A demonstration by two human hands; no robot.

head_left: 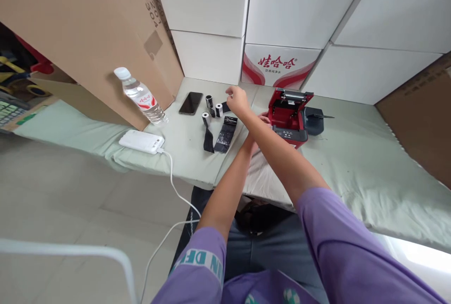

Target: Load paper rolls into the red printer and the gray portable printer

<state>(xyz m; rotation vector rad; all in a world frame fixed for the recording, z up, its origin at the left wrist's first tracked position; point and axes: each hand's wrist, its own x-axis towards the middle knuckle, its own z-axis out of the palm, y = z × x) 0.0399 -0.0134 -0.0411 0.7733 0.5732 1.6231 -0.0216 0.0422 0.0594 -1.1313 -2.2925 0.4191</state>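
My right arm crosses over my left one. My right hand (238,100) is above the table with its fingers bent together, and what they hold, if anything, is hidden. Close to it a black strip (224,106) runs from a small label roll (219,110). Two more small rolls, one dark (209,101) and one white-cored (206,118) with a loose black tail, stand nearby. A flat piece of shiny black film (226,135) lies in front. My left hand (263,118) is at the left side of a red label printer (289,135) with its lid raised; my right forearm hides most of that hand.
A phone (190,103), a water bottle (144,99) and a white power bank (141,141) with a cable lie to the left. Behind the printer's right side is a dark object (314,121). White cartons (207,55) and a brown carton (105,27) wall in the table.
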